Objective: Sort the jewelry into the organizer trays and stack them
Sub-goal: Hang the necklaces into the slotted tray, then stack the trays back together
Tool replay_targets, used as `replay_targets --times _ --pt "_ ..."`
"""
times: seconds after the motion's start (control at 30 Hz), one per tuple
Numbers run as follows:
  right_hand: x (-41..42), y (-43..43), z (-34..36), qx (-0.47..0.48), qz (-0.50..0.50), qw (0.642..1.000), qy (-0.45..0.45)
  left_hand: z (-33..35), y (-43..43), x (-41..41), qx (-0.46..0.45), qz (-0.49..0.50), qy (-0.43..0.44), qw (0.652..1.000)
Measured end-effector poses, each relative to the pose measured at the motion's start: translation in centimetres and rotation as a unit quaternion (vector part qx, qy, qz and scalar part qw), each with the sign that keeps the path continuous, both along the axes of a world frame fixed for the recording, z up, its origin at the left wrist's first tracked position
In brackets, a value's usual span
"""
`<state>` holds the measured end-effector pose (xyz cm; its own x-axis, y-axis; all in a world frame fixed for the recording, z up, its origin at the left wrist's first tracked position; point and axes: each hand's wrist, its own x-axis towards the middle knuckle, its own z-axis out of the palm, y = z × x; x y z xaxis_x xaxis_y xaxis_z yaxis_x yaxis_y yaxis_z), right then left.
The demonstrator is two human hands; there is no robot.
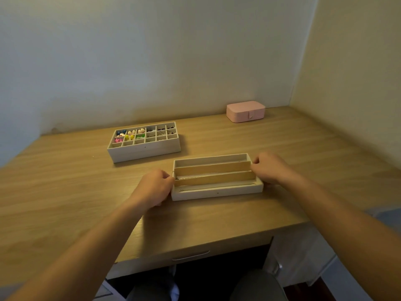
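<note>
The pale rectangular organizer tray with long lanes and tan wooden dividers (217, 192) sits near the middle of the light wooden desk (65, 181), its long side running across in front of you. You hold it by both short ends. Your left hand (152, 187) is curled around the left end, with the fingers tucked against the wall. Your right hand (271, 168) is curled against the right end, and its fingertips meet the rim at the far corner. You cannot tell from here whether the tray's base is lifted or resting on the wood. A thin silver chain (217, 187) lies stretched along the nearest lane, and another fine chain lies in the lane behind it.

Behind the tray and to your left, across a strip of bare wood, stands the pale gridded organizer tray with many small square cells (144, 152). Its far and left cells hold colourful earrings (130, 135), and its near row looks unfilled.

Further back on the right, close to the back wall, is a closed pink rounded jewelry box with a snap tab (245, 110), well apart from both trays.

There is wide bare desk to your left and between the tray and the front edge. The right wall (347, 72) bounds the desk on that side. A drawer handle (191, 255) shows below the front edge.
</note>
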<state>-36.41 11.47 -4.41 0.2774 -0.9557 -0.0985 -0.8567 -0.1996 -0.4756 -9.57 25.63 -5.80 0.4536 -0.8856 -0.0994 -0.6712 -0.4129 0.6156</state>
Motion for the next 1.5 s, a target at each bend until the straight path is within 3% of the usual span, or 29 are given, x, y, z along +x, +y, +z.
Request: replay_targets --times 0.23,0.6,0.67,0.73,0.83,0.9,1.0,1.33,1.5 --pt "6.4 1.3 -0.3 0.031 0.037 0.997 -0.068 -0.1 2.1 5.4 -0.002 0.077 -0.044 0.996" --pt "18.2 0.4 -0.4 0.031 0.115 0.992 -0.028 -0.2 4.8 15.7 0.008 0.188 -0.043 0.981" --pt "19.5 -0.8 -0.2 0.012 0.083 0.996 -0.041 -0.1 4.1 17.6 -0.016 0.219 -0.021 0.975" --pt "20.7 -2.2 0.2 -0.004 0.048 0.993 -0.11 -0.1 2.6 19.3 -0.072 0.238 0.054 0.967" --pt "22.7 -4.0 0.3 0.03 0.05 0.973 -0.225 0.0 0.2 20.7 -0.124 0.194 0.16 0.96" --pt "23.8 -4.6 0.0 0.054 0.075 0.966 -0.24 0.0 -0.9 20.4 -0.133 0.141 0.192 0.962" --pt "24.8 -5.3 -0.8 0.057 0.072 0.966 -0.241 -0.7 -2.4 20.5 -0.15 0.1 0.163 0.97" --pt "25.9 -7.8 -2.5 0.024 0.048 0.967 -0.25 -2.1 -4.5 21.3 -0.189 0.15 0.073 0.968" --pt "25.4 -7.7 -1.7 0.027 0.034 0.957 -0.287 -0.8 -4.4 20.3 -0.243 0.174 0.098 0.949"
